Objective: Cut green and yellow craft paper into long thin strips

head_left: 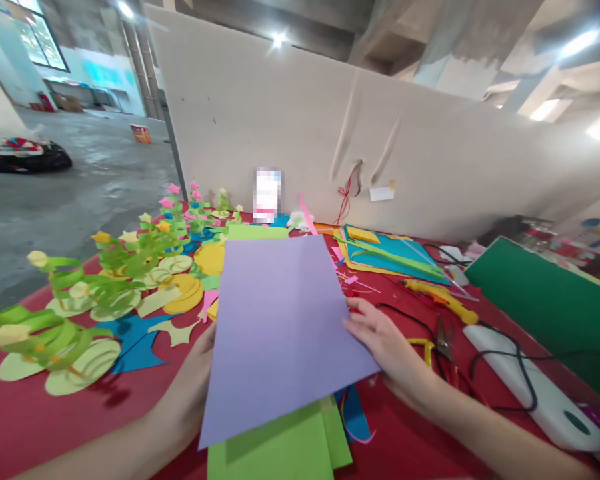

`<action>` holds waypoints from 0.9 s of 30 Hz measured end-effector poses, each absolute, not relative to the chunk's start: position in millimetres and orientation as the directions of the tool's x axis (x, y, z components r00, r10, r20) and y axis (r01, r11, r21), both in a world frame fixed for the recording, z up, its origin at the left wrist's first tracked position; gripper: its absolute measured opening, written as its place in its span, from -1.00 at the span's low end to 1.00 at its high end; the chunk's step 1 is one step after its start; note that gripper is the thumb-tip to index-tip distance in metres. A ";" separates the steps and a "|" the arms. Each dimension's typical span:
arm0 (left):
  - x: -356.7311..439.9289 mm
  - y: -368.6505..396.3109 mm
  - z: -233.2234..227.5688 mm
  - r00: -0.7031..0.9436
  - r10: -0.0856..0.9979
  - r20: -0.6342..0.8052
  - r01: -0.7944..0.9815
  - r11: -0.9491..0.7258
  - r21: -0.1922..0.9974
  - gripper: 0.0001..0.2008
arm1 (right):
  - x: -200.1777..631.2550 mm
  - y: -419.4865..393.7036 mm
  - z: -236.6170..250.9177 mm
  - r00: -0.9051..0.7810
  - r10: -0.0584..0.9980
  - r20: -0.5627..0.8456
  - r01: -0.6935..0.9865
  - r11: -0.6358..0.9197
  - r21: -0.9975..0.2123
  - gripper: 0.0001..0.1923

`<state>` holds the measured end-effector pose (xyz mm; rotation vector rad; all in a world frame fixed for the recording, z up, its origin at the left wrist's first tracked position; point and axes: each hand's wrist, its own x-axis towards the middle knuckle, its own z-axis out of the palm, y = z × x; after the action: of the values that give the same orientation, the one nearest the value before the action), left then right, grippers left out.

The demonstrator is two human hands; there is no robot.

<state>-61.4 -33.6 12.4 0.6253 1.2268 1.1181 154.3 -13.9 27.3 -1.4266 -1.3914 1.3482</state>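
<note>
A sheet of purple paper (285,320) is held up before me, tilted, above green paper (280,450) on the red table. At its left edge my left hand (195,373) grips it, most of the fingers hidden behind the sheet. My right hand (380,337) is closed on the right edge, fingertips showing beside the paper. Blue paper (356,413) pokes out under the right side. Yellow-handled scissors (444,340) lie to the right of my right hand.
Curled green paper trees (70,340) with star tops crowd the left, near yellow paper discs (184,293). Stacked coloured sheets (400,257), a yellow glue gun (443,300), a white power strip (535,387) with black cable and a green board (550,300) lie right. A pale partition (260,120) stands behind.
</note>
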 end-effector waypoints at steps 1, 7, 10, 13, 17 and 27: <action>-62.1 -34.0 13.2 -0.035 0.907 -0.419 -0.356 0.380 0.854 -0.81 | 150.8 -17.0 22.7 -0.148 0.965 -0.219 0.180 -0.191 -0.965 -0.78; -63.1 -32.2 12.0 -0.024 0.884 -0.466 -0.435 0.410 0.801 -0.85 | 158.6 -11.9 20.1 -0.120 0.981 -0.155 0.224 -0.125 -0.967 -0.78; -63.4 -29.6 9.9 -0.045 0.840 -0.540 -0.435 0.470 0.768 -0.75 | 162.4 -12.5 19.6 -0.097 0.987 -0.126 0.270 -0.096 -0.958 -0.78; -61.9 -29.4 11.3 -0.039 0.849 -0.527 -0.377 0.476 0.794 -0.72 | 159.6 -16.7 17.1 -0.153 0.983 -0.098 0.324 -0.044 -0.945 -0.77; -57.0 -30.9 14.5 -0.129 0.851 -0.510 -0.273 0.464 0.843 -0.77 | 163.6 -7.8 20.0 -0.170 0.983 0.074 0.613 0.164 -0.773 -0.77; -64.4 -26.9 9.2 0.023 0.843 -0.537 -0.152 0.534 0.832 -0.68 | 198.8 66.4 27.0 -0.256 0.963 0.081 0.807 0.259 -0.531 -0.86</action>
<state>-64.4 -26.9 9.2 0.6699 1.3291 0.8670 198.8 66.4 27.0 -1.6113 -2.1475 0.5474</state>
